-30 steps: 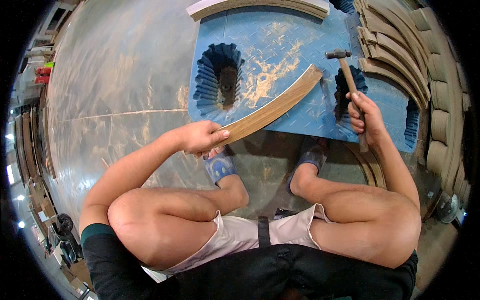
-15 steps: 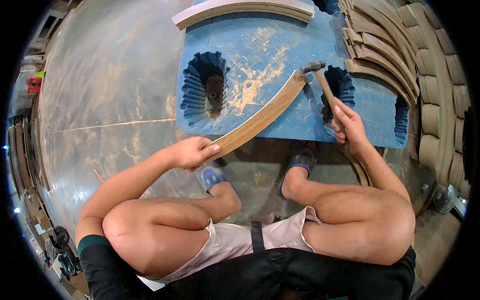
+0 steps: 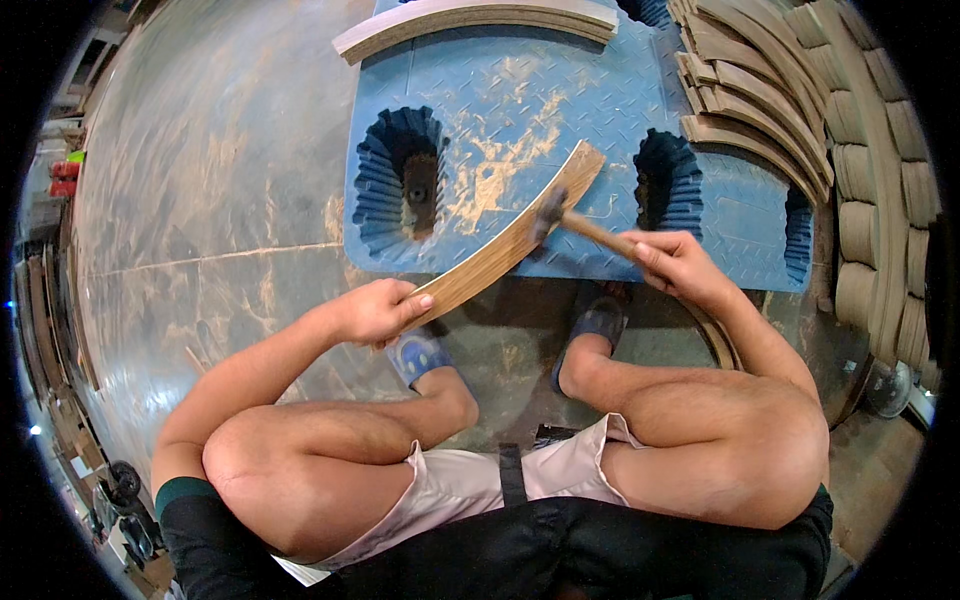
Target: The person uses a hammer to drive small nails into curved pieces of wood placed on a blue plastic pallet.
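My left hand (image 3: 376, 311) grips the near end of a curved wooden strip (image 3: 515, 238). The strip slants up to the right across a blue plastic pallet (image 3: 600, 110). A hammer (image 3: 575, 220) with a wooden handle is in my right hand (image 3: 672, 266). Its dark head is blurred and sits right at the middle of the strip. Sawdust lies on the pallet beside the strip. My knees and blue sandals are below, close to the pallet's front edge.
A pale curved board (image 3: 475, 20) lies along the pallet's far edge. Several curved wooden pieces (image 3: 770, 100) are stacked on the right, with more against the right rim. A shiny concrete floor (image 3: 200, 170) spreads to the left. Red objects (image 3: 62, 178) stand at far left.
The hammer has swung down from above the pallet's right side onto the middle of the strip. My left hand has kept its hold on the strip's near end.
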Demonstrator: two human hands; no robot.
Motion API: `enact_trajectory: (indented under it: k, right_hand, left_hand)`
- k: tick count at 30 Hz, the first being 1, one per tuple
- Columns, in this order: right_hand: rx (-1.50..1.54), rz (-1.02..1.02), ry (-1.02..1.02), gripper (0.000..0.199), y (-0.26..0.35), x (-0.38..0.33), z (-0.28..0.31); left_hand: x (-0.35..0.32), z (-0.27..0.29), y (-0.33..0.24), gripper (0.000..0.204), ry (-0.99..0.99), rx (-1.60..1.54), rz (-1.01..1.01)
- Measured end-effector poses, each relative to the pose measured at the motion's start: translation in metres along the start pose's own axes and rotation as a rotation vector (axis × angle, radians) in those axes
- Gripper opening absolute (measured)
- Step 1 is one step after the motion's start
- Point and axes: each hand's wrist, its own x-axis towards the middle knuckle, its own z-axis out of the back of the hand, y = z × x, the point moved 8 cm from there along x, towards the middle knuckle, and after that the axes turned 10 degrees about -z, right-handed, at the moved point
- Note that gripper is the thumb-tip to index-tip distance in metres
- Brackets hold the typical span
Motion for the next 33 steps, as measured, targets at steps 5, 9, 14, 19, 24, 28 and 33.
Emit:
enact_trajectory:
  k: [5, 9, 14, 19, 24, 28, 33]
  right_hand:
    - [0.355, 0.043, -0.344, 0.057, 0.011, 0.001, 0.038]
    - [0.047, -0.003, -0.146, 0.055, -0.001, 0.003, 0.013]
    - [0.016, 0.024, 0.024, 0.051, -0.005, -0.005, -0.006]
    - [0.378, 0.09, -0.402, 0.056, 0.01, -0.003, 0.042]
    - [0.035, 0.064, -0.139, 0.047, -0.005, -0.004, -0.002]
    - [-0.49, 0.579, -0.137, 0.046, 0.02, -0.02, -0.06]
    - [-0.976, 0.752, -0.275, 0.062, 0.048, -0.062, -0.072]
  left_hand:
    - [0.001, 0.001, -0.001, 0.064, -0.01, 0.015, -0.018]
    - [0.0, -0.001, 0.001, 0.064, 0.0, 0.011, 0.002]
    - [-0.001, -0.004, 0.003, 0.063, 0.002, -0.002, 0.017]
    - [-0.003, -0.003, -0.002, 0.063, 0.015, 0.002, 0.008]
    - [0.0, -0.004, -0.004, 0.063, 0.025, -0.005, 0.007]
    - [-0.006, -0.01, 0.005, 0.064, 0.007, -0.042, 0.045]
    - [0.004, -0.015, 0.0, 0.065, 0.041, -0.055, 0.0]
